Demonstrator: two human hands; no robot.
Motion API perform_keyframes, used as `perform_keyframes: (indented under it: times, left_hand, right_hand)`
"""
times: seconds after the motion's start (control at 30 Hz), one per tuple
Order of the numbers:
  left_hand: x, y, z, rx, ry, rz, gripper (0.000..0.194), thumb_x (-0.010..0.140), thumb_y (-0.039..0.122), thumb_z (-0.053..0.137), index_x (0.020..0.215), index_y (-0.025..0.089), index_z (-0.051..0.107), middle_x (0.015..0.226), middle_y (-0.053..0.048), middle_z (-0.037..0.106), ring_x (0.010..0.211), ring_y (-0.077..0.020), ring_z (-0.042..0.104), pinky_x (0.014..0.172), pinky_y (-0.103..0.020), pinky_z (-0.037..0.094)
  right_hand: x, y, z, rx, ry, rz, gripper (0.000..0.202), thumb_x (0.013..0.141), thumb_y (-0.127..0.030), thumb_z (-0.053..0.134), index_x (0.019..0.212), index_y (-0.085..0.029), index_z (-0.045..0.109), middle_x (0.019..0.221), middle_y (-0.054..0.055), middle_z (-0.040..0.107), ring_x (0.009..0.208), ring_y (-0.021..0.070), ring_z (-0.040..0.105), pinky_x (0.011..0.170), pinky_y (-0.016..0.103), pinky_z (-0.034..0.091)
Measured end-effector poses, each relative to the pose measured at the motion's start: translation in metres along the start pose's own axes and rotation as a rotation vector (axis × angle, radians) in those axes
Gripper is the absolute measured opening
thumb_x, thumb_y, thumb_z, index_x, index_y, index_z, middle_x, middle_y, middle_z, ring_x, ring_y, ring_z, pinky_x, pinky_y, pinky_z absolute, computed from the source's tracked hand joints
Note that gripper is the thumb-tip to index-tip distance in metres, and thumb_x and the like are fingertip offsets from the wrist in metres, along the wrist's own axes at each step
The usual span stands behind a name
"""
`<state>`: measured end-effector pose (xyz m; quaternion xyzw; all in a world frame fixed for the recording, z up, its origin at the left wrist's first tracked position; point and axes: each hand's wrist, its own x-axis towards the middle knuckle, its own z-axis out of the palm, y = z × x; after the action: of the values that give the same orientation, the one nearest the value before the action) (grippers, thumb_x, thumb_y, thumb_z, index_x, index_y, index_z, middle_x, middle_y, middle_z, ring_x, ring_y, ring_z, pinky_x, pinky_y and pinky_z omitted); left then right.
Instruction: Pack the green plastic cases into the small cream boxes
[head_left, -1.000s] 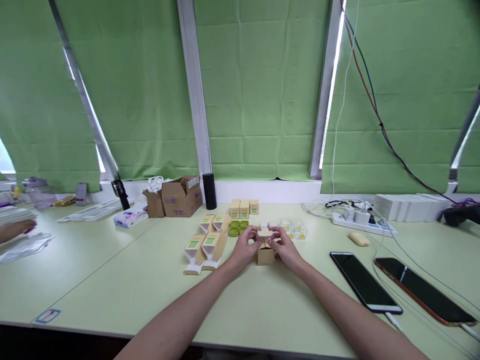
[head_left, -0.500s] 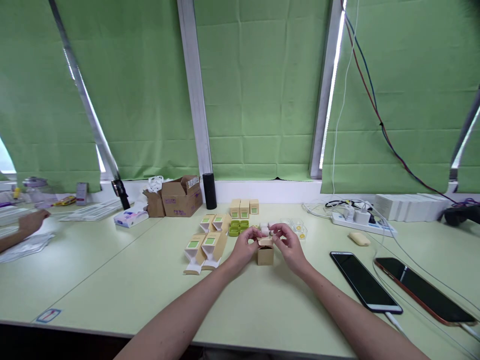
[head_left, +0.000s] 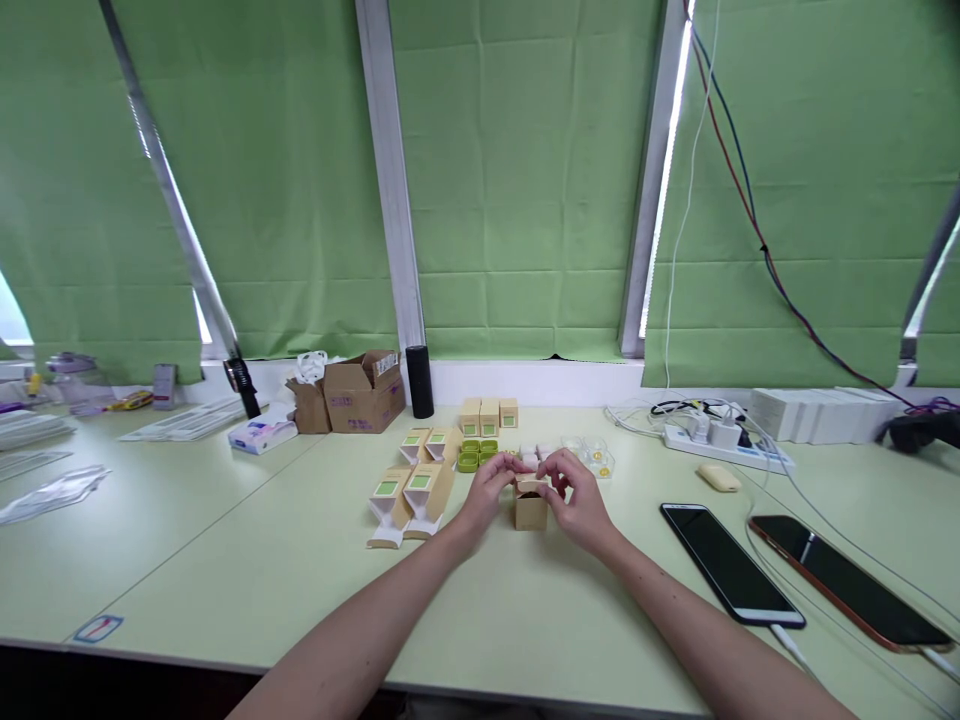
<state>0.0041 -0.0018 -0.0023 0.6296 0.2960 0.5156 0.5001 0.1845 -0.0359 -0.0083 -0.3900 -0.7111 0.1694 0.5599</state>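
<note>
A small brown cardboard box [head_left: 531, 513] stands upright on the table, its top flap raised between my hands. On its left side, my left hand [head_left: 489, 492] has its fingers closed at the flap's edge. My right hand [head_left: 576, 497] pinches the flap from the right. Behind the box are small white pieces [head_left: 529, 456], partly hidden by my fingers. Green square containers [head_left: 469, 460] sit behind my left hand. Flattened, partly folded boxes with green windows [head_left: 421, 483] lie to the left. Clear round containers [head_left: 600, 460] with yellow bits are behind my right hand.
Three closed small boxes [head_left: 489, 410] stand farther back. A larger carton [head_left: 364, 395] and a black cylinder [head_left: 419, 382] are at the back left. Two phones [head_left: 731, 562] with cables lie at the right, near a white power strip [head_left: 727, 450] and a cream case [head_left: 718, 477].
My right hand has shifted slightly left over the box, its fingers now lower on the flap. Another person's hand at the far left has gone out of view.
</note>
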Motion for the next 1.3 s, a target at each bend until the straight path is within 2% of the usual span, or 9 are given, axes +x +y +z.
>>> perform_keyframes:
  times: [0.13, 0.23, 0.63, 0.73, 0.87, 0.97, 1.07, 1.3]
  left_hand:
    - [-0.002, 0.0025, 0.0011, 0.022, -0.015, 0.011, 0.026, 0.084, 0.045, 0.067, 0.087, 0.02, 0.064, 0.094, -0.006, 0.071, 0.095, -0.0232, 0.063, 0.091, -0.036, 0.047]
    - [-0.0028, 0.0034, 0.0021, 0.042, -0.026, 0.02, 0.03, 0.083, 0.048, 0.07, 0.089, 0.019, 0.064, 0.097, -0.007, 0.071, 0.097, -0.0237, 0.063, 0.091, -0.035, 0.047]
    - [-0.0044, 0.002, 0.0017, 0.1, -0.069, 0.062, 0.026, 0.082, 0.04, 0.07, 0.095, 0.018, 0.063, 0.103, -0.009, 0.068, 0.103, -0.0257, 0.062, 0.092, -0.036, 0.046]
    - [-0.0043, -0.0001, 0.0009, 0.111, -0.064, 0.069, 0.024, 0.081, 0.036, 0.07, 0.096, 0.019, 0.063, 0.103, -0.009, 0.068, 0.104, -0.0257, 0.061, 0.093, -0.037, 0.046]
    - [-0.0044, -0.0015, 0.0, 0.12, -0.064, 0.067, 0.022, 0.081, 0.031, 0.069, 0.098, 0.019, 0.063, 0.105, -0.009, 0.069, 0.105, -0.0256, 0.061, 0.092, -0.036, 0.046]
    - [-0.0045, -0.002, -0.0006, 0.119, -0.072, 0.059, 0.022, 0.081, 0.031, 0.069, 0.099, 0.018, 0.063, 0.108, -0.01, 0.07, 0.107, -0.0263, 0.061, 0.093, -0.036, 0.046]
    - [-0.0046, -0.0026, -0.0008, 0.117, -0.076, 0.058, 0.023, 0.081, 0.03, 0.069, 0.1, 0.018, 0.062, 0.11, -0.011, 0.07, 0.11, -0.0273, 0.061, 0.096, -0.038, 0.045]
    - [-0.0044, -0.0027, 0.0007, 0.108, -0.074, 0.059, 0.023, 0.078, 0.026, 0.069, 0.099, 0.018, 0.062, 0.11, -0.012, 0.07, 0.111, -0.0288, 0.061, 0.098, -0.04, 0.045]
  right_hand:
    - [-0.0005, 0.0001, 0.001, -0.004, -0.009, 0.004, 0.003, 0.085, -0.029, 0.064, 0.085, -0.026, 0.062, 0.087, 0.005, 0.058, 0.074, 0.0206, 0.052, 0.062, 0.033, 0.045]
    - [-0.0007, -0.0008, 0.0013, -0.003, -0.014, -0.001, 0.005, 0.084, -0.029, 0.064, 0.083, -0.026, 0.061, 0.086, 0.004, 0.057, 0.074, 0.0206, 0.053, 0.062, 0.033, 0.045]
    - [-0.002, -0.0005, 0.0007, -0.03, -0.045, -0.037, 0.008, 0.081, -0.02, 0.062, 0.078, -0.025, 0.059, 0.079, 0.002, 0.056, 0.07, 0.0198, 0.054, 0.059, 0.031, 0.041]
    - [-0.0015, -0.0028, -0.0004, 0.008, -0.045, -0.043, 0.009, 0.084, -0.021, 0.06, 0.076, -0.025, 0.059, 0.079, 0.003, 0.057, 0.07, 0.0196, 0.054, 0.059, 0.031, 0.041]
    - [0.0012, -0.0001, -0.0011, 0.065, 0.027, 0.036, 0.011, 0.089, -0.03, 0.059, 0.08, -0.024, 0.061, 0.081, 0.004, 0.06, 0.073, 0.0202, 0.055, 0.061, 0.031, 0.042]
    - [0.0031, 0.0042, -0.0002, 0.094, 0.066, 0.14, 0.011, 0.085, -0.035, 0.063, 0.089, -0.024, 0.062, 0.078, 0.002, 0.056, 0.073, 0.02, 0.053, 0.059, 0.029, 0.041]
    - [0.0038, 0.006, 0.0015, 0.1, 0.047, 0.201, 0.018, 0.08, -0.034, 0.065, 0.095, -0.024, 0.061, 0.077, 0.0, 0.05, 0.072, 0.019, 0.05, 0.057, 0.027, 0.039]
    - [0.0038, 0.0061, 0.0036, 0.089, 0.001, 0.228, 0.023, 0.076, -0.028, 0.061, 0.099, -0.024, 0.058, 0.085, 0.0, 0.05, 0.072, 0.0172, 0.05, 0.059, 0.027, 0.042]
